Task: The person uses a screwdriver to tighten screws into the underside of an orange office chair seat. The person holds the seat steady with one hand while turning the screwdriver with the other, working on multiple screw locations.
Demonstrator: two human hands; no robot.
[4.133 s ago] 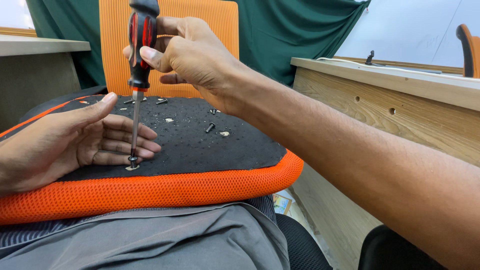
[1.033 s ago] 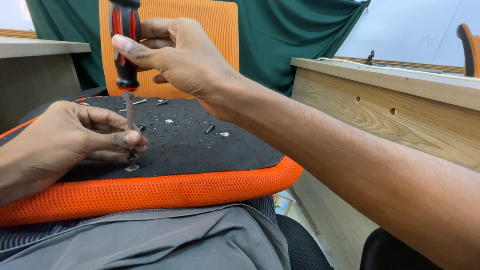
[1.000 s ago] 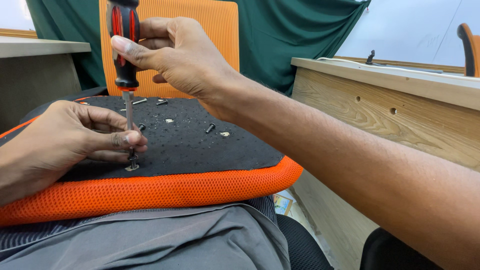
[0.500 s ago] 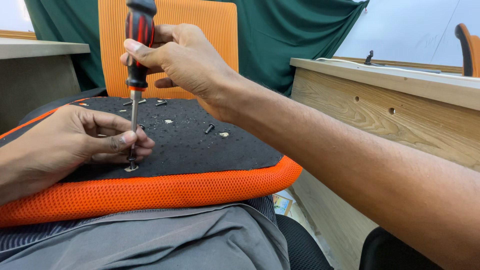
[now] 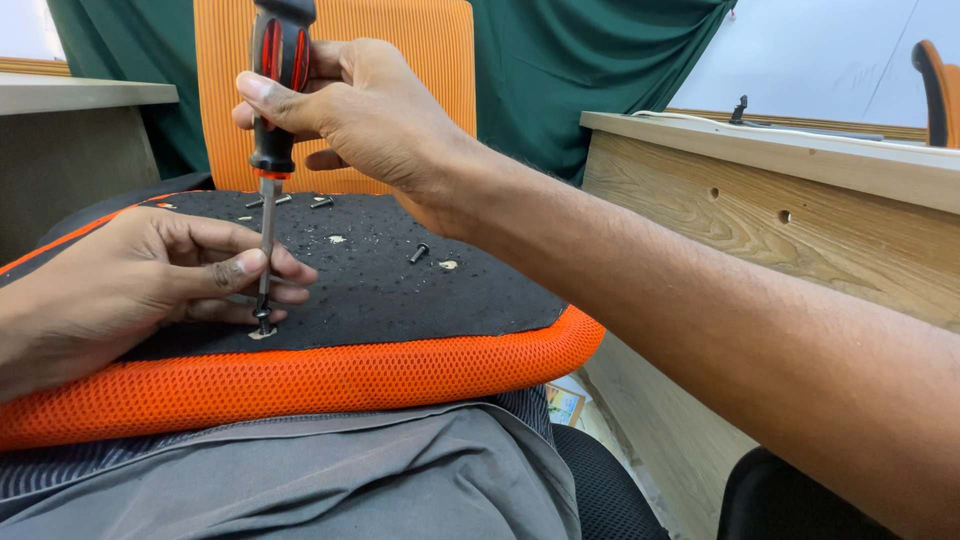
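Note:
An orange mesh seat cushion (image 5: 330,380) with a black underside lies upturned across my lap. My right hand (image 5: 360,110) grips the black-and-red handle of a screwdriver (image 5: 275,95) held upright. Its tip sits on a screw (image 5: 262,328) near the cushion's front edge. My left hand (image 5: 140,285) rests on the black surface, with its fingers pinched around the lower shaft of the screwdriver just above the screw.
Several loose black screws (image 5: 418,253) and pale debris lie on the black underside. An orange chair back (image 5: 420,60) stands behind it. A wooden desk (image 5: 800,210) runs along the right, another desk (image 5: 80,95) stands at the left, and a green curtain (image 5: 580,60) hangs behind.
My left hand went from lying flat to pinching the screwdriver shaft. Over the last second the handle swayed left, then came back upright over the screw.

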